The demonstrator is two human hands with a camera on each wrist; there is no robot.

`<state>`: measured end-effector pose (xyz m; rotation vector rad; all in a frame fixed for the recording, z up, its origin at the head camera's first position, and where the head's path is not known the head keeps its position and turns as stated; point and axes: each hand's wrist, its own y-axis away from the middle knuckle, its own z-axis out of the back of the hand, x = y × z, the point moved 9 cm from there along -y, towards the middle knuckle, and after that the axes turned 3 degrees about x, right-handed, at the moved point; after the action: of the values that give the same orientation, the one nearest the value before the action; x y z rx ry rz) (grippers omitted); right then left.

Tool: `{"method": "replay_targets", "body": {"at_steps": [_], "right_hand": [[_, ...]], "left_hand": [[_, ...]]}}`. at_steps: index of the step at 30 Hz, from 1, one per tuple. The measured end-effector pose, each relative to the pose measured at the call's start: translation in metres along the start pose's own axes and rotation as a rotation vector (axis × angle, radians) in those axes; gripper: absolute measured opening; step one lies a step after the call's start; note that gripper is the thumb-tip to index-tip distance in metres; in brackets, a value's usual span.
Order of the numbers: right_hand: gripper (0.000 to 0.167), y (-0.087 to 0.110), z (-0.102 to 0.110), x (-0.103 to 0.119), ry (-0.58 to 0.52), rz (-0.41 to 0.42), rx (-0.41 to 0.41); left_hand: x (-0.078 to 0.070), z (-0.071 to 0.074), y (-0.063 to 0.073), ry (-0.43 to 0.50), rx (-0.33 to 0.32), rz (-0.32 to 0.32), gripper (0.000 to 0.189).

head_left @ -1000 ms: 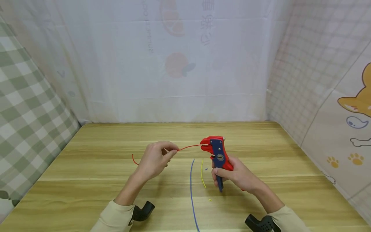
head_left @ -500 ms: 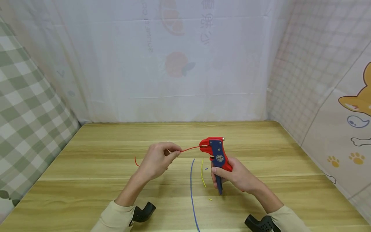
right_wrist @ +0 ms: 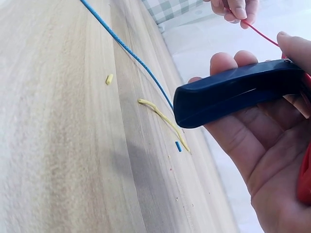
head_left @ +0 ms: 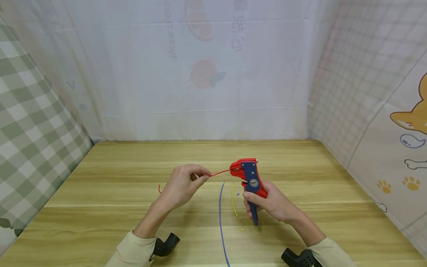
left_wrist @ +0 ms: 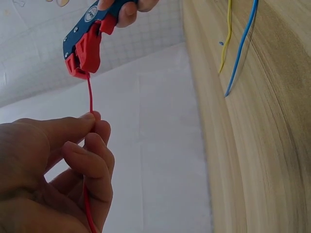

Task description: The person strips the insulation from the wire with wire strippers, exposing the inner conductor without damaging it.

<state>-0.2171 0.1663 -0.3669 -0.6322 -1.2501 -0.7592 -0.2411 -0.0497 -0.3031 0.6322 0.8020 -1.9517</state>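
Note:
Between thumb and forefinger, my left hand [head_left: 185, 185] pinches a thin red wire [head_left: 220, 172]. One end of that wire runs right into the mouth of a red and dark blue wire stripper [head_left: 252, 178]; its tail passes through my left palm in the left wrist view and shows behind the hand in the head view. My right hand [head_left: 271, 202] grips the stripper by its handles, fingers wrapped round the blue lever [right_wrist: 233, 92]. The stripper's nose points left, and its jaws look closed over the wire end.
On the wooden table [head_left: 116, 215] lie a long blue wire [head_left: 220, 218] and a shorter yellow wire [head_left: 233, 200]. Small blue [right_wrist: 178, 146] and yellow offcuts [right_wrist: 109, 79] lie near them. A white curtain [head_left: 150, 81] hangs behind the table.
The stripper's jaws, parted a second ago, have come together at the wire end. My left hand has moved slightly right, nearer the stripper, and the red tail shows less.

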Motion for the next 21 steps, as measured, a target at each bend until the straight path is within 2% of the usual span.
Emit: {"method": "replay_targets", "body": {"at_steps": [5,12,21], "right_hand": [[0.036,0.0007,-0.0005,-0.0016,0.003,-0.015,-0.002],[0.037,0.0013,-0.0007,-0.0019,0.005,-0.028,-0.008],[0.037,0.0010,-0.0006,-0.0036,0.048,-0.049,-0.039]], "left_hand": [[-0.0002,0.0001,0.0007,-0.004,-0.006,-0.001,0.011],[-0.0040,0.0017,0.0019,-0.008,-0.020,-0.048,0.012],[-0.0036,0.0012,0.0014,-0.016,-0.017,-0.039,0.011]]}}
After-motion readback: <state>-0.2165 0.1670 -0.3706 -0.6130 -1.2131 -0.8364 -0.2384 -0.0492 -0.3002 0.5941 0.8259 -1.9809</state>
